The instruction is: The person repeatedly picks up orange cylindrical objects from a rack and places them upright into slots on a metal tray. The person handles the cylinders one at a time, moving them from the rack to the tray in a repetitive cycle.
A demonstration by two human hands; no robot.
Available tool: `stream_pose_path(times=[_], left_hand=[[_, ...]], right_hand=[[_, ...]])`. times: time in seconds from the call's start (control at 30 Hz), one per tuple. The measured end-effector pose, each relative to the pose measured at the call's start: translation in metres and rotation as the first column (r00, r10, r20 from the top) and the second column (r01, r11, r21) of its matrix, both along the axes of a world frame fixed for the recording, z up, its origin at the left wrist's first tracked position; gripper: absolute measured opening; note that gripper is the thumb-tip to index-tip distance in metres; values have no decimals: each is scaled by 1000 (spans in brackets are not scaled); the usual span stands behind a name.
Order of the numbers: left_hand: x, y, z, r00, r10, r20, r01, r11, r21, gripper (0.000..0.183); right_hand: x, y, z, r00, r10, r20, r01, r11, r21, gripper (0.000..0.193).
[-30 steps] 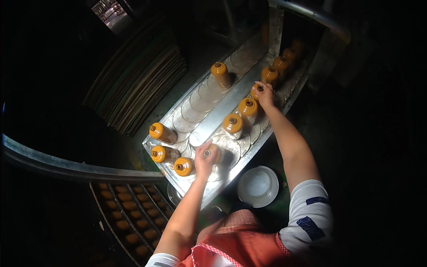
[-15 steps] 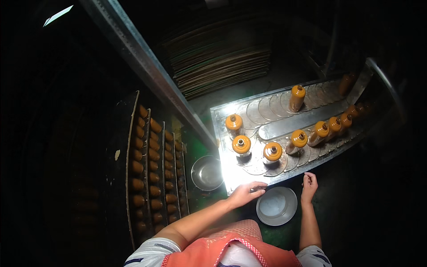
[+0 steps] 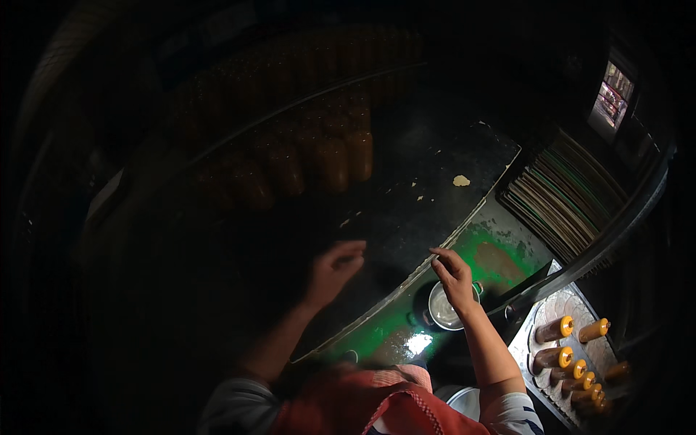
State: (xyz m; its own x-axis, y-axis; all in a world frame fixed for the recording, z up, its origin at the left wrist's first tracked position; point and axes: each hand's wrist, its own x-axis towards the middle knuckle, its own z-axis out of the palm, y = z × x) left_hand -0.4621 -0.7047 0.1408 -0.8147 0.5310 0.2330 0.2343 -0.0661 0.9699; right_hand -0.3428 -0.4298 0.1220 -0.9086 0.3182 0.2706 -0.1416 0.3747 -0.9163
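My left hand [image 3: 336, 270] hovers over the dark, worn board [image 3: 406, 217], fingers stretched out and nothing seen in them. It is dim and a little blurred. My right hand [image 3: 453, 274] is raised with its fingers loosely extended and apart from the thumb, also holding nothing I can see. Below it, partly covered by the hand, is a round metal pot [image 3: 444, 313] over the green floor. On the far side of the board, brown bottles [image 3: 330, 161] stand in rows, mostly lost in shadow.
Lower right is a metal conveyor [image 3: 533, 348] carrying several amber bottles [image 3: 554, 330]. A curved metal bar [image 3: 605, 254] passes above its far end. Stacked thin boards [image 3: 562, 192] stand at the far right. A pale basin [image 3: 464, 400] is partly hidden near my apron.
My view has turned left, from the conveyor to the dark board with bottles. Both hands have left the conveyor's near edge and are now held over the board and pot.
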Motion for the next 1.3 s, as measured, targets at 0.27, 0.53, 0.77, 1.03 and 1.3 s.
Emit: stream_pose_path(times=[0.27,0.53,0.77,1.03,1.3], left_hand=[[-219,-124,10,630,435,-644,-756,535,-379,56],[-253,-111,-6,647,525,-553,-762,441,-474,50],[-258,-121,-30,368,542,-755,-894,428,-129,39],[-164,-117,-8,613,598,-516,-692,722,15,39],[0,60,8,923,-204,328,82,933,350,62]], right_hand=[[-281,-90,45,974,155,-167,-13,770,638,54],[-364,-103,21,973,158,-168,17,678,735,46],[-330,-102,21,918,223,-328,42,768,639,43],[-168,-27,22,911,-103,-400,167,977,129,45],[146,64,-19,737,-672,-69,571,675,-468,52]])
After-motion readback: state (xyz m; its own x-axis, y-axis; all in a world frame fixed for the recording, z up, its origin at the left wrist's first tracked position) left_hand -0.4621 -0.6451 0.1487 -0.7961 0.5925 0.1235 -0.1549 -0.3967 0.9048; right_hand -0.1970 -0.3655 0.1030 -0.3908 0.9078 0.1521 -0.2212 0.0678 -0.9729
